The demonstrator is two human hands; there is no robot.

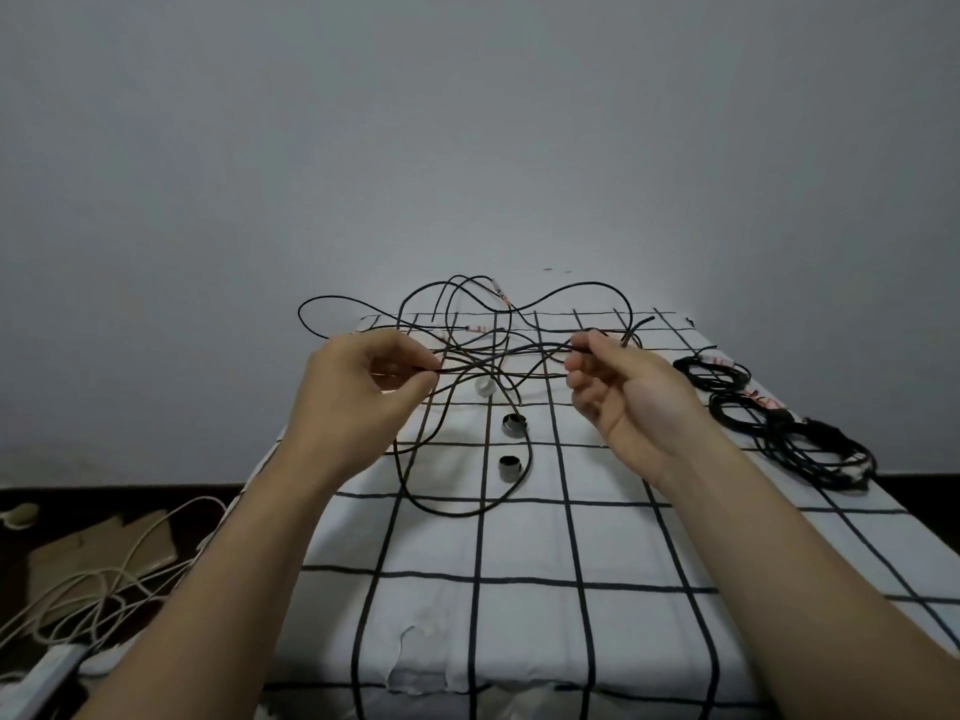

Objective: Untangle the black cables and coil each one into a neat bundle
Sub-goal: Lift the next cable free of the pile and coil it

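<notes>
Bare forearms reach in from the bottom edge. The left hand [363, 387] pinches a few strands between thumb and forefinger. The right hand [618, 397], palm turned up, curls its fingers round other strands of the same tangle of thin black cables [483, 356].

That tangle hangs between the two hands, lifted above the white cloth with a black grid [519, 537]. Loops arch up behind it toward the wall, and one long loop sags down onto the cloth. Small white tags with red print [475, 328] sit on some strands.

The cable looks light and springy rather than limp, since its loops keep their curve in the air. It should slip easily through fingers yet spring back and snag again. The best hold is probably near a free end or a tag, feeding it back through each crossing. Pulling on middle spans would likely tighten the knots.

Below the tangle lie two short metal cylinders [514, 424]; whether they are fixed to cable ends I cannot tell. Near the cloth's right edge rest coiled black cable bundles [779, 428], so part of the job appears done. On the floor to the left are pale cords [104, 579] and a piece of brown cardboard [93, 548].
</notes>
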